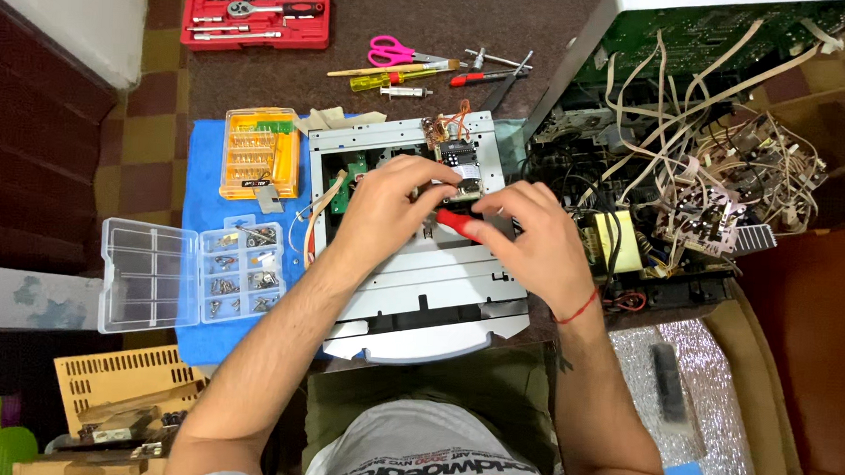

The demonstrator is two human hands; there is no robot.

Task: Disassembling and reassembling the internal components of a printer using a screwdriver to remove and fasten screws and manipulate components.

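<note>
Both hands meet over the grey metal chassis (421,266) on the worktop (432,19), the right hand (536,242) gripping a red-handled screwdriver (461,225), the left hand (386,203) pinching a small component (459,168) beside it

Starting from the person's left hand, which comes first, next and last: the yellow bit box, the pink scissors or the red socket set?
From the left hand, head view:
1. Yellow bit box, just to its left on the blue mat.
2. Pink scissors, farther up the table.
3. Red socket set, at the top left edge.

A red-handled screwdriver (458,225) lies slanted in the right hand's closed grip. Just beyond the grip, the grey metal chassis (421,266) lies flat, a small wired module (456,155) mounted above it.
</note>
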